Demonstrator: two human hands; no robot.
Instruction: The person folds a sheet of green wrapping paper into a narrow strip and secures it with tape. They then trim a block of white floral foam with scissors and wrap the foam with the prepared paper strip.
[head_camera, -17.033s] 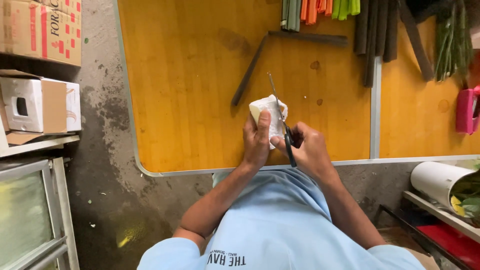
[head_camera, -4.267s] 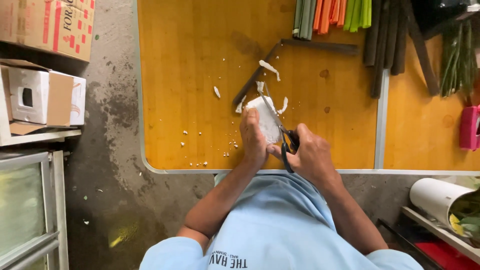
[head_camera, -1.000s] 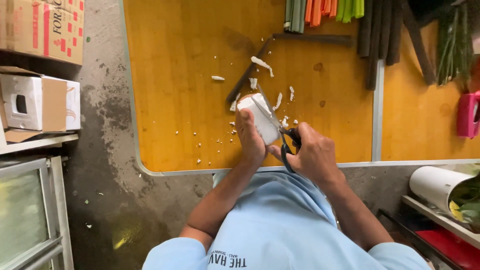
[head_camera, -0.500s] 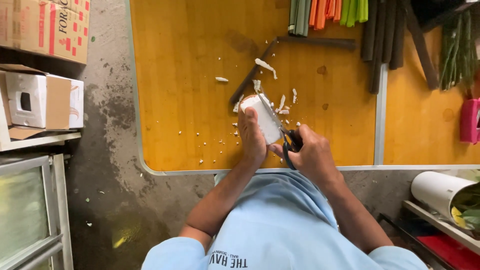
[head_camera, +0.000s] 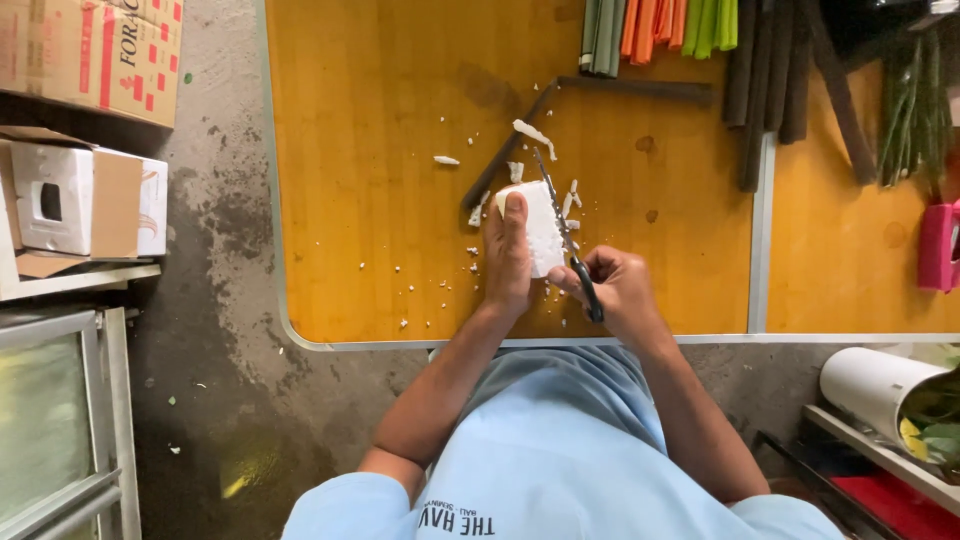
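Here the knife (head_camera: 560, 220) points away, slightly leftward.

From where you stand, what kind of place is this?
Probably a small craft workshop. On an orange wooden table the left hand steadies a white foam block while the right hand carves it with a knife; coloured strips and cardboard boxes sit nearby.

The worktop (head_camera: 380, 200) is an orange-yellow wooden surface with a pale metal rim and a seam strip (head_camera: 762, 240) dividing it from a second panel on the right. White crumbs (head_camera: 470, 250) and slivers (head_camera: 445, 160) lie scattered left of the seam. A dark bent bar (head_camera: 600, 90) lies above them. Beyond it, at the far edge, lie green and orange strips (head_camera: 670, 25), possibly foam, beside dark sticks (head_camera: 765, 80).
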